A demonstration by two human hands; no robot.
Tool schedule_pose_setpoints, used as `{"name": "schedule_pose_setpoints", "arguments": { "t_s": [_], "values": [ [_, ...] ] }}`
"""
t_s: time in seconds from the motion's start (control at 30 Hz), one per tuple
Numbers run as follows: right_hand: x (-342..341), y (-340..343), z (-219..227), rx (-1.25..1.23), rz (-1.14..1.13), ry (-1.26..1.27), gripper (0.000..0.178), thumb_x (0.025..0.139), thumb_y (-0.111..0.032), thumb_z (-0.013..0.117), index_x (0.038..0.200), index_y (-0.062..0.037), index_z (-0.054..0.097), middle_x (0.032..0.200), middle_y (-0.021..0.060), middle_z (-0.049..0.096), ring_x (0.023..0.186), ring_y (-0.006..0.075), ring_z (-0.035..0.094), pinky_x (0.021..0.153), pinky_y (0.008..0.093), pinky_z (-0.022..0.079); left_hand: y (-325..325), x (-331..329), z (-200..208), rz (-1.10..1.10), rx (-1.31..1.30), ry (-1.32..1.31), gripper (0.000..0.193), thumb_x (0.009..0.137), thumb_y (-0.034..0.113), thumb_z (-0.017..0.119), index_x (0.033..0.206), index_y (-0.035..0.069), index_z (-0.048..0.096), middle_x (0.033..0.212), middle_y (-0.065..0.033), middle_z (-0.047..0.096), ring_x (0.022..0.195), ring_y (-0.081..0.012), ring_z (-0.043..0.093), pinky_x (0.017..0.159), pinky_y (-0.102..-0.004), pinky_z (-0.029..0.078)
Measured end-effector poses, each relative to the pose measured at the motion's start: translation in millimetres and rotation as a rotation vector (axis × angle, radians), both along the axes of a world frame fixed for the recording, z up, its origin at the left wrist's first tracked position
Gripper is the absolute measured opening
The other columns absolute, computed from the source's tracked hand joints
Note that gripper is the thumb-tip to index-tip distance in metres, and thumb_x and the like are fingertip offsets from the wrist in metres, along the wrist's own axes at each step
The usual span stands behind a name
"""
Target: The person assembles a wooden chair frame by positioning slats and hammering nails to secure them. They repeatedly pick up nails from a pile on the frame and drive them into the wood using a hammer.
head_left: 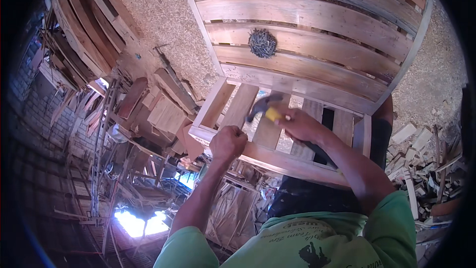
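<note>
My right hand (301,125) is closed round a claw hammer (259,107) just below its dark head, where the neck is yellow. The head hangs over the gaps of a slatted wooden frame (258,154), slightly blurred. My left hand (228,143) is a fist at the near rail of this frame, left of the hammer. Whatever its fingers may pinch is hidden. A heap of nails (262,43) lies on the slats of a larger wooden panel (317,10), which adjoins the frame's far side.
Stacked planks (82,25) and a pile of boards (168,114) stand at the left. Wood offcuts (421,168) are heaped at the right. Sawdust covers the floor (158,10) around the panel. My legs (312,193) are close against the frame's near side.
</note>
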State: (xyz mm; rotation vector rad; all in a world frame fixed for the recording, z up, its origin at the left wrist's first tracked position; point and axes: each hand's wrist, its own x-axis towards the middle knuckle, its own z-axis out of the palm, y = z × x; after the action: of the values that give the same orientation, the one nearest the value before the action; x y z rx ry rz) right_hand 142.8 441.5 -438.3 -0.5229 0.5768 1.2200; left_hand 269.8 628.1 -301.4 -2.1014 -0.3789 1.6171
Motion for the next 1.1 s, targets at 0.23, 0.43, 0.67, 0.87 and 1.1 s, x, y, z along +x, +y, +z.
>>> {"name": "schedule_pose_setpoints", "arguments": {
  "t_s": [0.23, 0.43, 0.67, 0.87, 1.1],
  "values": [
    [-10, -5, -7, 0.069, -0.048, 0.02, 0.06, 0.112, -0.025, 0.065, 0.169, -0.0192, 0.047, 0.068, 0.0003, 0.057, 0.053, 0.0094, 0.052, 0.049, 0.0319, 0.047, 29, -2, 23, 0.055, -0.223, -0.273, 0.029, 0.096, 0.036, 0.074, 0.116, 0.015, 0.08, 0.102, -0.019, 0.08, 0.098, -0.0384, 0.078, 0.09, -0.0523, 0.059],
    [13, -26, 9, -0.045, 0.089, -0.097, 0.059, 0.113, -0.024, 0.062, 0.169, -0.0277, 0.046, 0.072, 0.0044, 0.063, 0.061, 0.0155, 0.062, 0.06, 0.0363, 0.056, 168, 0, 28, 0.349, -0.258, -0.893, 0.043, 0.097, 0.034, 0.079, 0.125, 0.005, 0.067, 0.121, -0.0145, 0.067, 0.102, -0.0293, 0.067, 0.095, -0.0423, 0.054],
    [39, -11, 77, -0.503, 0.084, -0.707, 0.061, 0.113, -0.033, 0.057, 0.172, -0.0309, 0.04, 0.101, 0.0196, 0.079, 0.077, 0.0353, 0.076, 0.073, 0.0484, 0.064, 118, -19, 5, 0.965, -0.368, -1.274, 0.056, 0.097, 0.03, 0.077, 0.138, 0.0, 0.053, 0.124, -0.0141, 0.064, 0.11, -0.0241, 0.065, 0.093, -0.0406, 0.056],
    [56, 52, 88, -0.59, 0.267, -0.974, 0.067, 0.111, -0.031, 0.06, 0.173, -0.0265, 0.036, 0.083, 0.0128, 0.073, 0.07, 0.0328, 0.074, 0.064, 0.0505, 0.062, 130, -21, 4, 0.948, -0.341, -1.233, 0.059, 0.096, 0.032, 0.077, 0.137, -0.001, 0.05, 0.123, -0.0152, 0.063, 0.109, -0.0244, 0.062, 0.096, -0.0401, 0.052],
    [76, 63, 98, -0.557, 0.29, -0.922, 0.067, 0.11, -0.031, 0.06, 0.173, -0.0254, 0.037, 0.088, 0.0161, 0.075, 0.072, 0.0378, 0.074, 0.067, 0.0523, 0.062, 133, -25, 3, 0.967, -0.352, -1.265, 0.063, 0.097, 0.031, 0.076, 0.14, -0.003, 0.047, 0.126, -0.0172, 0.063, 0.111, -0.0253, 0.061, 0.099, -0.0394, 0.051]
  ]
}}
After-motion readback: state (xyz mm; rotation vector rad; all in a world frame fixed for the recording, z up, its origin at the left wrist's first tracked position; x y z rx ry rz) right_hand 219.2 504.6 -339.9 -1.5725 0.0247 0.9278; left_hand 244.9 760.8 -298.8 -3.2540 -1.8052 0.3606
